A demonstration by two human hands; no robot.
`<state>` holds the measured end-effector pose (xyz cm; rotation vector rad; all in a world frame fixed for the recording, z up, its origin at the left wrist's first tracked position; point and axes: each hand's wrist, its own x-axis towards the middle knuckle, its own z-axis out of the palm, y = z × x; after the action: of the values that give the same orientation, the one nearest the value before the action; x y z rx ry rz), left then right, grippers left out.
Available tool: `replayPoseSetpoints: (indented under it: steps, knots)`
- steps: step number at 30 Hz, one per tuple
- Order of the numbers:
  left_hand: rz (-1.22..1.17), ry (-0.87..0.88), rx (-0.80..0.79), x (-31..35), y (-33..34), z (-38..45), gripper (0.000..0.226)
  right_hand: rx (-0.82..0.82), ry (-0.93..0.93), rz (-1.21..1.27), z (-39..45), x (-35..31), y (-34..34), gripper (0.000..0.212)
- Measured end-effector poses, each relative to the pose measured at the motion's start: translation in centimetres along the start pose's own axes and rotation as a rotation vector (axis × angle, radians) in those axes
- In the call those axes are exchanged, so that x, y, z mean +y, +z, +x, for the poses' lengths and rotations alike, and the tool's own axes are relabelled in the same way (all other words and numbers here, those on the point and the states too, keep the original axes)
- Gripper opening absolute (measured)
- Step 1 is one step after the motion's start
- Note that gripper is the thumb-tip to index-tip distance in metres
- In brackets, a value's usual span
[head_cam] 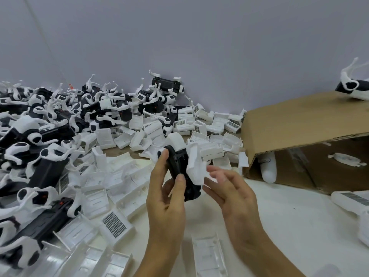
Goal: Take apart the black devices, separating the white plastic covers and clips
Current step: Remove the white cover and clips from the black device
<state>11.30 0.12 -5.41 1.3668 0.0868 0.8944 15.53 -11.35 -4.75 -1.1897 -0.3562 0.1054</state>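
Note:
My left hand (166, 193) grips a black device (180, 170) above the table, thumb on its side and fingers round its back. A white cap (176, 141) sits on the device's far end. A white plastic cover (196, 166) hangs off the device's right side, tilted away from it. My right hand (229, 188) is beside that cover, its blurred fingertips at the cover's lower edge; whether they pinch it is unclear.
A big heap of black devices with white clips (40, 140) fills the left. Loose white covers (123, 176) lie across the middle and near edge. An open cardboard box (295, 120) lies on its side at the right, white parts inside.

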Motion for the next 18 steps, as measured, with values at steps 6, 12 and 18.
replayPoseSetpoints:
  steps: [6, 12, 18]
  knots:
    - [0.064, 0.003, -0.121, 0.5, 0.1, -0.4, 0.054, 0.087, 0.021, -0.154, -0.2, -0.4, 0.3, 0.024]
    - [0.081, 0.008, -0.154, 0.6, 0.5, -0.7, 0.057, 0.126, 0.031, -0.122, 0.0, -0.1, 0.2, 0.029]
    - [0.11, 0.028, -0.146, 0.4, 0.4, -0.9, 0.06, 0.445, -0.103, -0.471, 0.2, 1.0, -0.8, 0.018]
